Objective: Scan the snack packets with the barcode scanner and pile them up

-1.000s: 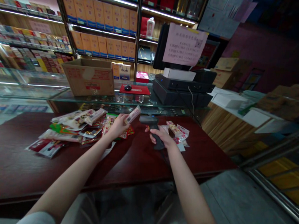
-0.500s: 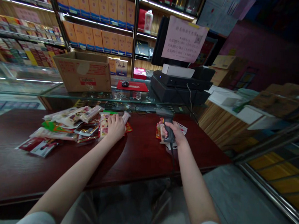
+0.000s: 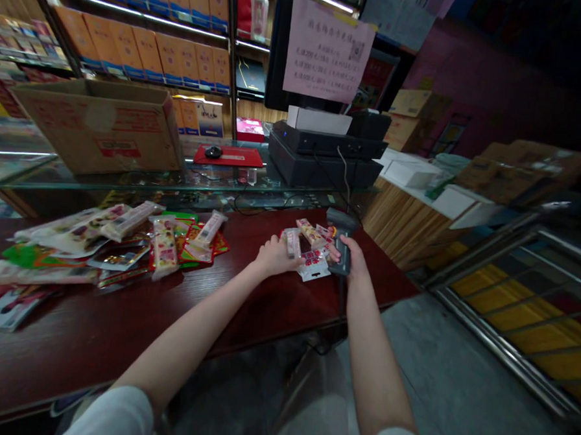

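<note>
My right hand [image 3: 357,263] is wrapped round the handle of a dark barcode scanner [image 3: 340,254], whose head points up and away, with its cable hanging below. My left hand [image 3: 273,258] grips a small wrapped snack packet [image 3: 293,243] between thumb and fingers, just left of the scanner. Beneath and beside it lie a pale snack bar [image 3: 311,233] and a red-and-white packet [image 3: 312,265]. On the left of the dark red table [image 3: 207,317] is a spread of snack packets, among them a wrapped bar [image 3: 164,244] and another bar [image 3: 208,230] on red packaging.
Behind the table runs a glass counter [image 3: 199,181]. On it stand an open cardboard box [image 3: 105,130], a mouse [image 3: 213,152] on a red mat, and a black cash drawer [image 3: 317,164] below a monitor bearing a paper notice [image 3: 326,50]. A metal rail [image 3: 508,346] stands at right.
My left hand has left the snack pile, moved right, and taken a small packet near the scanner. The right hand still holds the scanner. The view has turned right.
</note>
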Demonstrator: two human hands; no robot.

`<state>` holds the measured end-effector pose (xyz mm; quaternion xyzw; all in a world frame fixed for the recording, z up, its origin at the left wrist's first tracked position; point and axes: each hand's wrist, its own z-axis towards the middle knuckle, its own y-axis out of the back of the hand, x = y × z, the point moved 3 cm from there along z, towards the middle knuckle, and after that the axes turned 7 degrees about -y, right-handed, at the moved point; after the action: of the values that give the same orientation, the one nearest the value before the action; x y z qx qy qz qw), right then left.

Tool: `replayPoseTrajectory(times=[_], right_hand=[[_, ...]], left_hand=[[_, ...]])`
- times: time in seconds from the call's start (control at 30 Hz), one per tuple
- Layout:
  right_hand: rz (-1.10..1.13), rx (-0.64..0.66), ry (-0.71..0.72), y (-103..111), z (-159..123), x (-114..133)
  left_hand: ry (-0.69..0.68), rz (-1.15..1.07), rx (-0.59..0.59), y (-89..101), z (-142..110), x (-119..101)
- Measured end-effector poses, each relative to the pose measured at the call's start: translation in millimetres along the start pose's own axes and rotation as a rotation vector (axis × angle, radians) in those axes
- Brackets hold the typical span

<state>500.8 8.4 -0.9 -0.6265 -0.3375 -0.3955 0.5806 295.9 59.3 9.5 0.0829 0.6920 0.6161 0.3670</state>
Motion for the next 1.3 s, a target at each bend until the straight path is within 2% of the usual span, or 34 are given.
replayPoseTrajectory(times=[0.1,0.2,0.27,0.4,0.53,0.67,0.8,0.93,1.03,1.13,1.23,1.3], right_hand=[[-0.020,-0.003,0.004,0.2,0.5,0.1],[-0.015,-0.008,0.016,0.8,-0.4,0.4],[0.000,-0.015,0.025,0.8,-1.6,0.0],[-0.062,0.051,-0.016,-9.4,-4.7,-4.2],[-0.220,0.203,-0.097,-46.2,-8.1,-14.3],[-0.303,0.359,-0.143,-104.7,-8.2,-29.8],[-0.236,0.458,-0.161,-153.5,-2.9,-46.1],[-0.220,0.484,-0.229,-175.3,0.8,-58.0],[-0.229,0.485,-0.239,-176.9,0.8,-57.6],[-0.243,0.452,-0.184,-165.8,1.8,-47.4],[-0.256,0.353,-0.113,-139.8,4.3,-31.0],[-0.241,0.277,-0.078,-115.8,5.3,-18.6]], left_hand=[[0.033,0.013,0.019,-6.2,0.0,-1.4],[0.072,-0.002,-0.013,-2.1,-2.6,11.3],[0.070,0.005,-0.084,6.6,-7.0,24.8],[-0.029,0.034,-0.326,33.6,-22.9,57.6],[-0.096,-0.018,-0.469,61.0,-41.1,93.1],[-0.005,0.018,-0.490,79.0,-56.7,122.7],[0.023,0.077,-0.502,84.8,-69.4,137.0],[0.078,0.103,-0.500,85.9,-76.9,141.9],[0.130,0.148,-0.464,86.9,-80.6,142.6],[0.196,0.324,-0.460,88.7,-84.9,141.1],[0.256,0.516,-0.503,90.7,-87.2,138.0],[0.280,0.557,-0.529,93.0,-85.7,137.5]])
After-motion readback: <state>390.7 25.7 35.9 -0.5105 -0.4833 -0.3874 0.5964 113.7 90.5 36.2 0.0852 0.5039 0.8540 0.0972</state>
